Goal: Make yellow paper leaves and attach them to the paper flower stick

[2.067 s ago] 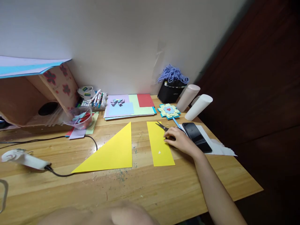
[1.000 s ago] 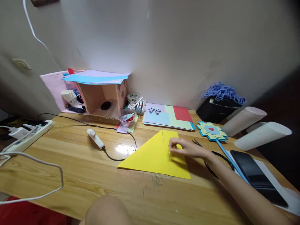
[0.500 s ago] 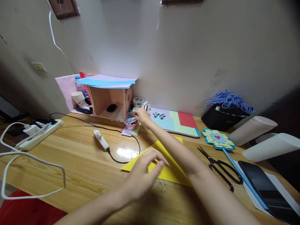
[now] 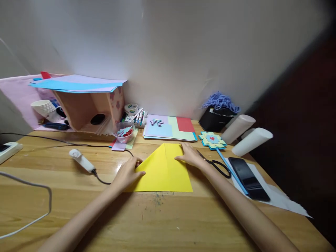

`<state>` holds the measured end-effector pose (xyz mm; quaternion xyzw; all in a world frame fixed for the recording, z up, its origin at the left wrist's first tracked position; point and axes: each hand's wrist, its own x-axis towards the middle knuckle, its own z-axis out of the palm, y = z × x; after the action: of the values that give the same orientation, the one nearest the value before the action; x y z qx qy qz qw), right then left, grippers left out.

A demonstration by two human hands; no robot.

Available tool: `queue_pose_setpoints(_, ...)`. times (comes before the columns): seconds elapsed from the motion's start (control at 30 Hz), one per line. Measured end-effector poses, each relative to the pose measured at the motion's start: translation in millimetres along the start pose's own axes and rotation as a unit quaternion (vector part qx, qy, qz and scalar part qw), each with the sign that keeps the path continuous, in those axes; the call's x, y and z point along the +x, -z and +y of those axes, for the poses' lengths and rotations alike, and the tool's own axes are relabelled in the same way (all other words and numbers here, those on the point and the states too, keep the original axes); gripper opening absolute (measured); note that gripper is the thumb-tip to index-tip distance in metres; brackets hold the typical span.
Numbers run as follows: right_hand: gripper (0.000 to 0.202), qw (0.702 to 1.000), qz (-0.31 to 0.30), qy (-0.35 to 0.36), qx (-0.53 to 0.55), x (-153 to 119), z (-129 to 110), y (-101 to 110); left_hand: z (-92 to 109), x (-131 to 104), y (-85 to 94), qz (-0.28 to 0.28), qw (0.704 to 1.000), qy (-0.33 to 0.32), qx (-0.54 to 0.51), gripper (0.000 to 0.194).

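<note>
A sheet of yellow paper (image 4: 164, 171) lies in front of me, its top left folded to a slant and a crease running down from the peak. My left hand (image 4: 129, 172) holds the slanted left edge, thumb on top and fingers curled round the edge. At the upper right corner, my right hand (image 4: 191, 155) grips the paper with its thumb over the face. Black-handled scissors (image 4: 215, 164) lie just right of that hand, partly behind the forearm.
A white corded tool (image 4: 82, 161) lies at left. Behind stand a clear bowl of paper scraps (image 4: 124, 134), coloured sheets (image 4: 183, 135) and an open box (image 4: 115, 108). To the right are a paper flower (image 4: 212, 140), a black phone (image 4: 248, 178) and white rolls (image 4: 253, 141).
My right hand has come back from the scrap bowl to the paper's right edge. My left hand has taken hold of the left edge. The view has turned right.
</note>
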<state>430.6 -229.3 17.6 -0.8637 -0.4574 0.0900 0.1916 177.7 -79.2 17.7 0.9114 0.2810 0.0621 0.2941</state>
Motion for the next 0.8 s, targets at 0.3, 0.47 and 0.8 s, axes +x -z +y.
queue_pose_setpoints(0.3,0.054,0.990,0.016,0.011,0.142,16,23,5,-4,-2,5.9,0.030,1.000,-0.004,-0.010,0.026)
queue_pose_setpoints(0.47,0.060,0.986,0.123,-0.026,0.109,84,52,47,6,-8,0.4,0.037,0.988,0.007,-0.146,0.030)
queue_pose_setpoints(0.8,0.068,0.985,0.146,-0.064,0.064,155,62,46,25,13,-19.3,0.058,0.954,0.021,-0.292,0.037)
